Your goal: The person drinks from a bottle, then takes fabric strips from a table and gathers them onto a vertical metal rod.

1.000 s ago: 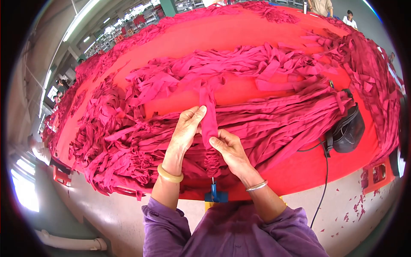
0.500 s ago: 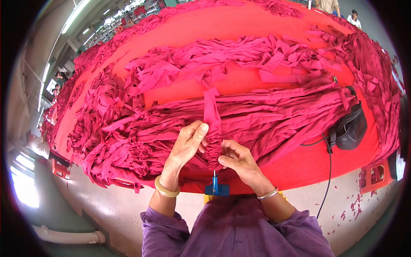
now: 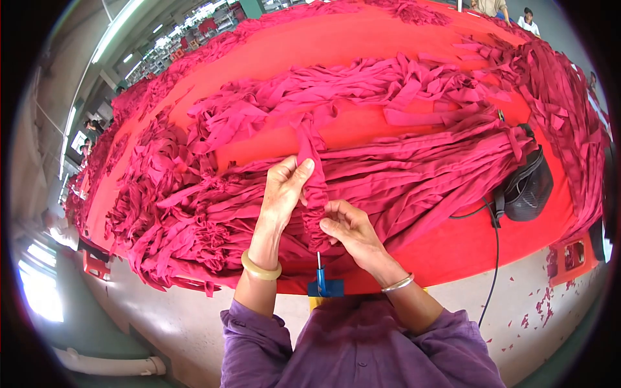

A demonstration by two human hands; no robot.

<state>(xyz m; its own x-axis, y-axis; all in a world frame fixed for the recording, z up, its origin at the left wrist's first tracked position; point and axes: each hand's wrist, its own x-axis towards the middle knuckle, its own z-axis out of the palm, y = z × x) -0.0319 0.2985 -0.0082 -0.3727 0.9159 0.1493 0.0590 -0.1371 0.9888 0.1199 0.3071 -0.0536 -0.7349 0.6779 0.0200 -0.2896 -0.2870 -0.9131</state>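
A dark pink fabric strip [image 3: 315, 178] runs away from me over a thin metal rod [image 3: 319, 260], which rises from a blue holder [image 3: 325, 288] at the table's near edge. Its lower part is gathered into tight folds around the rod. Higher up, my left hand [image 3: 284, 191] pinches the smoother part of the strip between thumb and fingers. My right hand [image 3: 349, 229] is closed at the right side of the gathered folds, thumb and fingertips against the fabric. Long pink strips [image 3: 414, 174] lie behind both hands.
A red-covered table [image 3: 259, 58] carries more heaped strips [image 3: 162, 168]. A black mesh bag [image 3: 527, 194] with a cable [image 3: 497, 271] lies at the right. Red stools [image 3: 572, 258] stand by the table, with fabric scraps on the floor. People [image 3: 528, 22] are at the far side.
Since half a second ago, my left hand has moved up the strip, away from me. The gathered folds, bunched short then, are now stretched longer. My right hand has moved slightly up.
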